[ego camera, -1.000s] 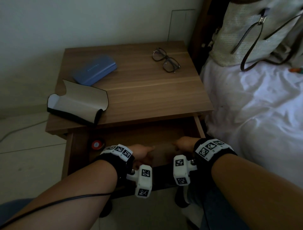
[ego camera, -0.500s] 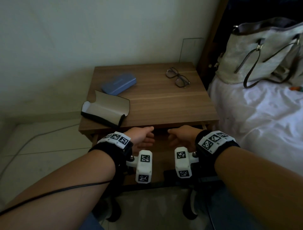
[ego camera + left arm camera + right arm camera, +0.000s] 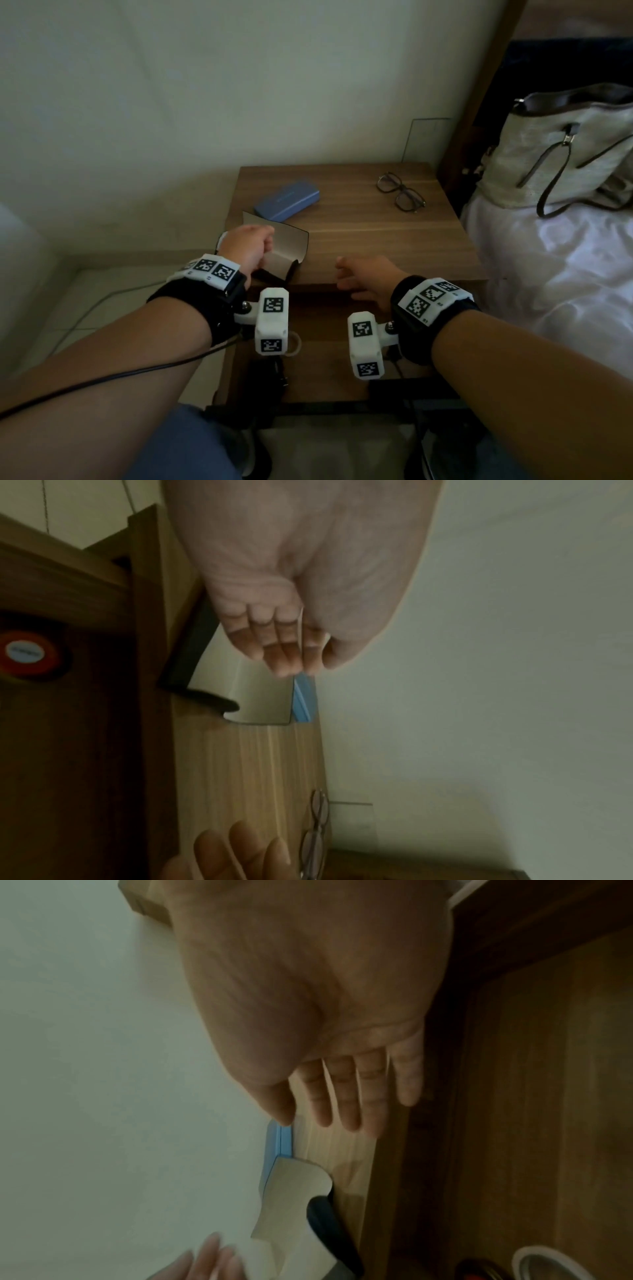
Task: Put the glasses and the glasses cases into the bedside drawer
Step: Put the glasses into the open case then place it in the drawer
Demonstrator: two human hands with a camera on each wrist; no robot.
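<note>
Dark-framed glasses (image 3: 400,192) lie at the back right of the wooden bedside table (image 3: 376,240). A blue case (image 3: 287,200) lies shut at the back left. In front of it a grey case with a black edge (image 3: 291,246) stands with its flap up. My left hand (image 3: 251,246) hovers at that flap with loosely curled fingers (image 3: 284,647); whether they touch it I cannot tell. My right hand (image 3: 356,277) is open above the table's front edge, fingers (image 3: 346,1096) straight, holding nothing. The drawer (image 3: 322,349) below is pulled out.
Inside the drawer sit a red round item (image 3: 25,653) and a white ring (image 3: 293,344). A bed with a white sheet (image 3: 548,274) and a pale handbag (image 3: 555,150) flank the table on the right. The wall runs behind, tiled floor on the left.
Both hands rose from the drawer front to the table top. The left hand moved up and left onto the open grey case. The right hand went to the front edge.
</note>
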